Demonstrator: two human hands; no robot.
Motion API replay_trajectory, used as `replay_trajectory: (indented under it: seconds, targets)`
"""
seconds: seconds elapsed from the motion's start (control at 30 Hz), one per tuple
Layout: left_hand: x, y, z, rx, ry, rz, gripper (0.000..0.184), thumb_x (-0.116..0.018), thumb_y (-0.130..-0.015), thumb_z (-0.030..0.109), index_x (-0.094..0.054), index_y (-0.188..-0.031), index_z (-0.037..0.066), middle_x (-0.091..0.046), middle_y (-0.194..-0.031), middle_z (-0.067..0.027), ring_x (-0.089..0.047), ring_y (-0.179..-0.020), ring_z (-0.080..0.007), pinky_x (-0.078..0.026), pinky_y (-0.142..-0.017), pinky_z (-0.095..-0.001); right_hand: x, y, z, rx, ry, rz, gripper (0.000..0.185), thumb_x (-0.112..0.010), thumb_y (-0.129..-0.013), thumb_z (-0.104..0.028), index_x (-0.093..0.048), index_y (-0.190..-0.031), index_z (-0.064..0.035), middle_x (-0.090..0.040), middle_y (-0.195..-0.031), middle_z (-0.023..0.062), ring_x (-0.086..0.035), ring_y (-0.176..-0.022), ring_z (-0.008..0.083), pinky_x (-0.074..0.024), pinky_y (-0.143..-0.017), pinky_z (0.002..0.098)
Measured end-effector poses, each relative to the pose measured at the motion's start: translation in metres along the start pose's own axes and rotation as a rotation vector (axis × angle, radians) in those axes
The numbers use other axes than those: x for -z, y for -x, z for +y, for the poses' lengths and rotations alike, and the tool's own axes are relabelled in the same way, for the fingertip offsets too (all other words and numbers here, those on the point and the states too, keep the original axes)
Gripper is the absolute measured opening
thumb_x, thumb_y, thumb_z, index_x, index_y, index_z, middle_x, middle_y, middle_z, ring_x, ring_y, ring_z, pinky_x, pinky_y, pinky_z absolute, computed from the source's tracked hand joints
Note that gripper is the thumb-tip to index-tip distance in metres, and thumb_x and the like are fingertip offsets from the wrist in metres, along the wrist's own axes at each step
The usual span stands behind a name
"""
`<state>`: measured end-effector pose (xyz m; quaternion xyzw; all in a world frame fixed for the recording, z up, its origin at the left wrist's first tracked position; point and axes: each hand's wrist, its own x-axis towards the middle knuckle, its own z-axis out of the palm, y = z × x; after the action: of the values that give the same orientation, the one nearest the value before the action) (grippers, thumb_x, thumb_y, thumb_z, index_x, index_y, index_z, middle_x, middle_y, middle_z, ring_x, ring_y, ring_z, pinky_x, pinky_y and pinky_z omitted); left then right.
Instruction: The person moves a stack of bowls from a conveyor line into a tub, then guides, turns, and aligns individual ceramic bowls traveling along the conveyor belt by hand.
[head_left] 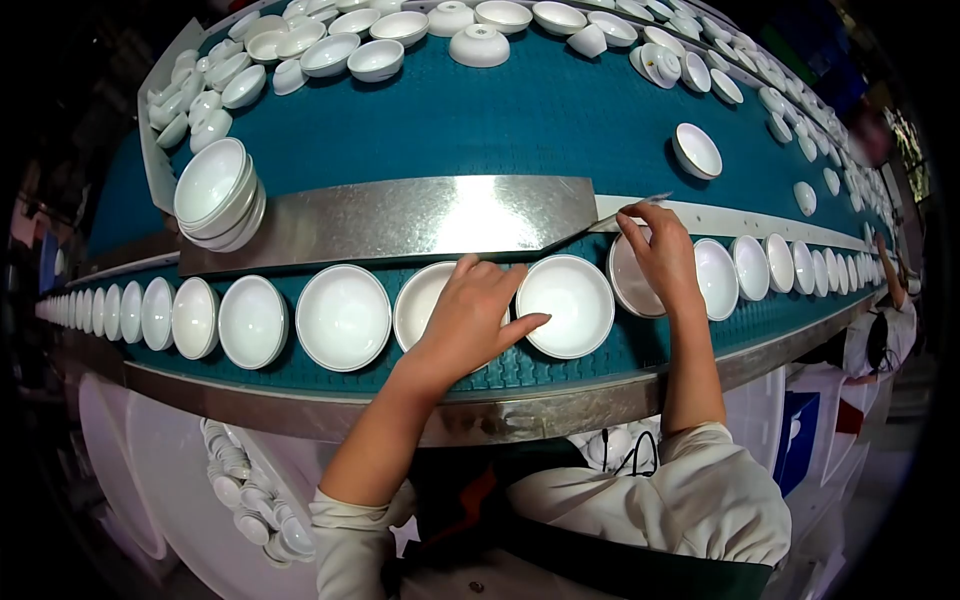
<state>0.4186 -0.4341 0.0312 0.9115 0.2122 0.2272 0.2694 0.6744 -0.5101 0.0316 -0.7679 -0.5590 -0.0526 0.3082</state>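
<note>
L hand (468, 312) over white bowls (575, 300), R hand (662, 250) w/ thin tool (602, 224)

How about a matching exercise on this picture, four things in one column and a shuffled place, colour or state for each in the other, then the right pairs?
Things:
1. Stack of bowls
2. Left hand
3. Belt
4. Metal plate

Descriptions:
A. Blue-green
B. Over the row of bowls, thumb spread
C. Silvery and shiny
D. Near the plate's end at the picture's left

Pairs: 1-D, 2-B, 3-A, 4-C
</note>
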Motion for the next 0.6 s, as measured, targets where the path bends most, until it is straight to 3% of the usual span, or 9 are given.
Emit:
replay_trajectory:
  seconds: [0.07,0.17,0.23,0.37,0.53,0.6]
  targets:
    - [-0.010,-0.001,-0.001,-0.001,-0.111,0.006,0.037,-0.071,-0.082,0.019,-0.061,-0.112,0.000,-0.063,-0.086,-0.0149,-0.059,-0.086,-0.0301,-0.039,-0.099,-0.0449,0.002,0.002,0.014,0.019,0.026,-0.003,0.024,-0.064,-0.089,-0.025,-0.071,-0.093,-0.0031,-0.069,-0.091,0.0158,-0.065,-0.079,0.0335,-0.0508,-0.072,0.0425]
    - [-0.015,-0.008,0.006,0.093,-0.135,-0.030,0.033,-0.066,-0.080,0.010,-0.060,-0.111,-0.001,-0.062,-0.087,-0.0167,-0.058,-0.086,-0.0315,-0.039,-0.097,-0.0442,0.011,0.002,0.023,-0.132,0.002,-0.110,0.027,-0.063,-0.090,-0.029,-0.071,-0.088,-0.0039,-0.069,-0.084,0.0160,-0.065,-0.075,0.0343,-0.0507,-0.069,0.0432]
    - [-0.022,-0.014,0.010,0.083,-0.170,0.047,0.033,-0.064,-0.077,0.005,-0.059,-0.109,-0.001,-0.063,-0.091,-0.0172,-0.059,-0.090,-0.0321,-0.042,-0.092,-0.0432,0.021,-0.003,0.028,-0.268,0.146,-0.385,0.030,-0.062,-0.090,-0.033,-0.070,-0.084,-0.0048,-0.068,-0.076,0.0155,-0.065,-0.071,0.0349,-0.0504,-0.066,0.0435]
    - [-0.032,-0.032,0.026,0.024,-0.185,0.275,0.031,-0.069,-0.077,0.006,-0.061,-0.106,0.001,-0.064,-0.097,-0.0156,-0.059,-0.097,-0.0332,-0.045,-0.086,-0.0423,0.029,0.003,0.039,-0.173,0.011,-0.290,0.028,-0.062,-0.091,-0.031,-0.070,-0.084,-0.0050,-0.068,-0.074,0.0160,-0.066,-0.070,0.0345,-0.0504,-0.065,0.0416]
    - [-0.054,-0.045,0.043,-0.047,-0.078,0.236,0.034,-0.074,-0.078,0.016,-0.062,-0.106,0.001,-0.064,-0.097,-0.0151,-0.059,-0.095,-0.0323,-0.045,-0.087,-0.0429,0.043,0.005,0.054,-0.160,-0.122,-0.135,0.023,-0.064,-0.090,-0.026,-0.071,-0.090,-0.0040,-0.069,-0.081,0.0159,-0.067,-0.075,0.0336,-0.0516,-0.068,0.0398]
    - [-0.062,-0.048,0.051,-0.060,-0.039,0.116,0.037,-0.074,-0.078,0.021,-0.062,-0.107,0.001,-0.063,-0.093,-0.0154,-0.059,-0.093,-0.0326,-0.043,-0.090,-0.0439,0.047,0.006,0.063,-0.148,-0.114,-0.117,0.022,-0.064,-0.089,-0.024,-0.071,-0.092,-0.0037,-0.070,-0.084,0.0155,-0.067,-0.077,0.0328,-0.0519,-0.069,0.0392]
